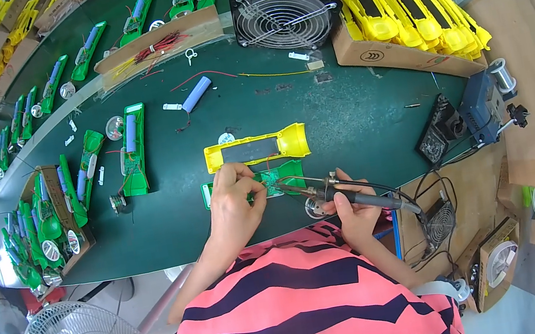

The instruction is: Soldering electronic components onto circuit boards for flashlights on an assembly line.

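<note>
My right hand [356,214] is closed around a soldering iron [370,200], with a thin metal tube running along it. The iron's tip reaches over the circuit board in a green plastic housing [292,169] lying flat before me. My left hand [234,198] rests over the left part of this housing, thumb and fingers pinched together at the board; whatever lies between them is too small to make out. Just beyond lies a yellow shell [293,141] with a dark rectangular panel, and a red wire runs between shell and board. A round reflector [315,209] lies beneath the iron.
A black fan [287,17] stands at the back, beside a carton [399,61] of yellow shells. Green housings with blue batteries fill a box [84,242] at left. A blue soldering station [482,107] and solder spool [501,76] stand right. A loose battery [197,94] lies mid-table.
</note>
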A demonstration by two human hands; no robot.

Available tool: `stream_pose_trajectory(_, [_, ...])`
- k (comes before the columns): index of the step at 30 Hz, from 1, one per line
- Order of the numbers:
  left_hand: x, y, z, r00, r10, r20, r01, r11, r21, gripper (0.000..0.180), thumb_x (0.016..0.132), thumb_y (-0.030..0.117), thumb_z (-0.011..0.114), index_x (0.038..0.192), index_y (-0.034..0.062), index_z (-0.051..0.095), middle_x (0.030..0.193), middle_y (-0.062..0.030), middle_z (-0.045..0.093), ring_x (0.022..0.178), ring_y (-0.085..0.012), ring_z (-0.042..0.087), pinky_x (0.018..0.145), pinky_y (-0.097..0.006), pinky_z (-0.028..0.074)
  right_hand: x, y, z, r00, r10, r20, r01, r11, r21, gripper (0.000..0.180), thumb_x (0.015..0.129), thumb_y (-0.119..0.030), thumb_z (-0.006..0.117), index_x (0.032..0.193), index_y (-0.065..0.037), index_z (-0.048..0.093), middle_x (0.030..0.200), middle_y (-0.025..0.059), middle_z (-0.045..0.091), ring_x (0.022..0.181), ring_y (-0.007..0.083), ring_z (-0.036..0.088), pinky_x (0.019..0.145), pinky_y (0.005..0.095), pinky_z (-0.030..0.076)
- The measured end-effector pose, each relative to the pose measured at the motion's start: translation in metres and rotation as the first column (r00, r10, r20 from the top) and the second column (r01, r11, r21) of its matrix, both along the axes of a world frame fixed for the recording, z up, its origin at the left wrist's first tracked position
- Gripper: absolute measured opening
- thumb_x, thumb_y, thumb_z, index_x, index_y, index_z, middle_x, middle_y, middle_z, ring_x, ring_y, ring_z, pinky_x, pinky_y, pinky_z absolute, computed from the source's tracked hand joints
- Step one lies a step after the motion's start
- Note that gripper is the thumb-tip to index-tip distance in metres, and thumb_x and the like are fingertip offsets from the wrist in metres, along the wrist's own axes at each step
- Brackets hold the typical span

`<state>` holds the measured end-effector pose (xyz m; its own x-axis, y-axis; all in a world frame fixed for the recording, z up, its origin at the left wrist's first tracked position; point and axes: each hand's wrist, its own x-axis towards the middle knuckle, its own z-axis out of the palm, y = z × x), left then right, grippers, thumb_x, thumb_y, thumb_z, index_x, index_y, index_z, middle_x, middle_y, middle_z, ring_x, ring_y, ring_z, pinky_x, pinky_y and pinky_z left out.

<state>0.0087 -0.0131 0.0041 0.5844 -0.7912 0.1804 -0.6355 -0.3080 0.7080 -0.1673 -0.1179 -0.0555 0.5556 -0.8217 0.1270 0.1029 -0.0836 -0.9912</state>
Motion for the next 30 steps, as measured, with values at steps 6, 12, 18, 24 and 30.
stream_pose_trajectory(6, [0.0, 0.0, 0.001, 1.0, 0.001, 0.018, -0.001, 1.0, 0.012, 0.01, 0.059, -0.002, 0.066, 0.065, 0.0002, 0.059, 0.084, -0.0086, 0.05, 0.081, -0.0234, 0.051, 0.069, -0.033, 0.042, 0.01, 0.001, 0.022, 1.0, -0.014, 0.024, 0.008, 0.974, 0.228, 0.014, 0.077, 0.003, 0.054, 0.091, 0.002, 0.051, 0.058, 0.0054, 0.061, 0.07, 0.0099, 0.062, 0.105, 0.0388, 0.022])
stream_pose_trajectory(12, [0.0, -0.002, 0.002, 1.0, -0.004, 0.015, 0.004, 1.0, 0.014, 0.009, 0.059, -0.002, 0.065, 0.065, 0.0006, 0.059, 0.084, -0.0086, 0.05, 0.081, -0.0238, 0.051, 0.069, -0.032, 0.042, 0.008, 0.003, 0.018, 0.999, -0.017, 0.051, 0.005, 0.975, 0.221, 0.015, 0.077, 0.004, 0.055, 0.092, 0.004, 0.051, 0.081, 0.0132, 0.062, 0.069, 0.0125, 0.063, 0.098, 0.0363, 0.034])
stream_pose_trajectory(18, [0.001, -0.003, 0.003, 1.0, -0.012, 0.016, 0.012, 1.0, 0.022, 0.009, 0.059, -0.002, 0.065, 0.064, 0.0007, 0.058, 0.084, -0.0089, 0.05, 0.08, -0.024, 0.051, 0.069, -0.033, 0.042, 0.007, 0.003, 0.019, 0.995, -0.005, 0.099, -0.016, 0.977, 0.214, 0.019, 0.077, 0.006, 0.055, 0.096, 0.006, 0.05, 0.103, 0.0207, 0.055, 0.072, 0.0167, 0.064, 0.082, 0.0294, 0.049])
stream_pose_trajectory(24, [0.002, -0.004, 0.002, 0.999, -0.021, 0.027, 0.021, 1.0, 0.023, 0.01, 0.058, -0.002, 0.065, 0.064, 0.0011, 0.058, 0.083, -0.0095, 0.05, 0.08, -0.0249, 0.051, 0.069, -0.033, 0.042, 0.003, -0.005, 0.021, 0.993, 0.067, 0.097, -0.071, 0.997, 0.043, 0.021, 0.077, 0.007, 0.054, 0.097, 0.009, 0.05, 0.108, 0.0254, 0.05, 0.072, 0.0195, 0.064, 0.069, 0.0253, 0.054])
stream_pose_trajectory(30, [0.003, -0.004, 0.005, 0.999, -0.031, 0.026, 0.03, 0.999, 0.032, 0.01, 0.058, -0.002, 0.065, 0.064, 0.0011, 0.058, 0.083, -0.0099, 0.05, 0.08, -0.0255, 0.051, 0.068, -0.034, 0.042, 0.004, -0.007, 0.033, 0.992, -0.014, 0.126, -0.005, 0.988, 0.156, 0.019, 0.076, 0.006, 0.055, 0.095, 0.009, 0.053, 0.087, 0.0195, 0.06, 0.073, 0.0187, 0.065, 0.083, 0.033, 0.049])
